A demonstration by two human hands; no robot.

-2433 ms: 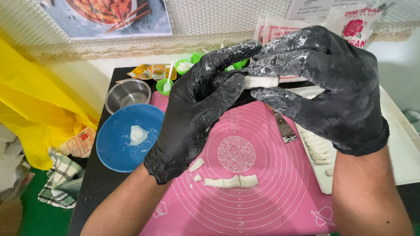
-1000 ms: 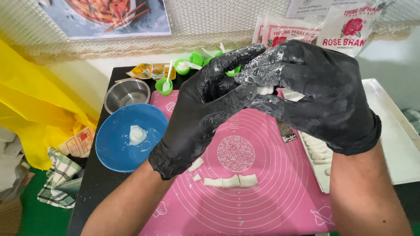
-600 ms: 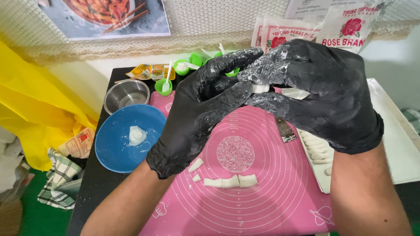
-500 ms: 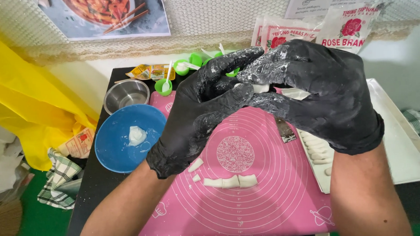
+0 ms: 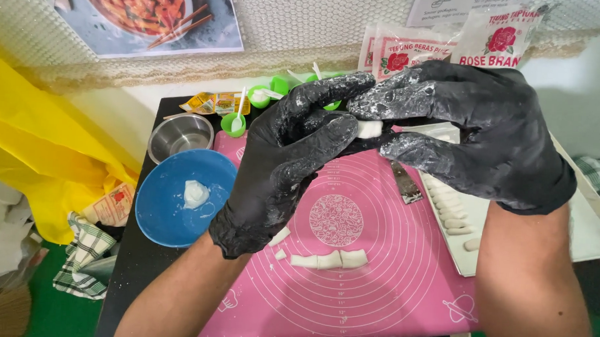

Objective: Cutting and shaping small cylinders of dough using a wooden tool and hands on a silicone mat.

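So you've got the big pink silicone mat spread over the dark table, and both your hands are raised above its far half. To the left of the mat sits the blue bowl with a blob of white dough in it, and just behind that is a small steel bowl. On the right there's a white tray lined with a row of little shaped dough pieces, and a metal scraper lies on the mat right beside the tray. Your left hand and right hand, both in floury black gloves, are pressed in close together, fingertips meeting around the small white dough piece. It's pinched between them, with only its pale end peeking out where your left fingers meet your right thumb and forefinger, well up off the mat. Down below your left wrist there's a short cut dough strip lying on the mat, with a couple of tiny dough scraps just to its left. Green cups sit at the back.
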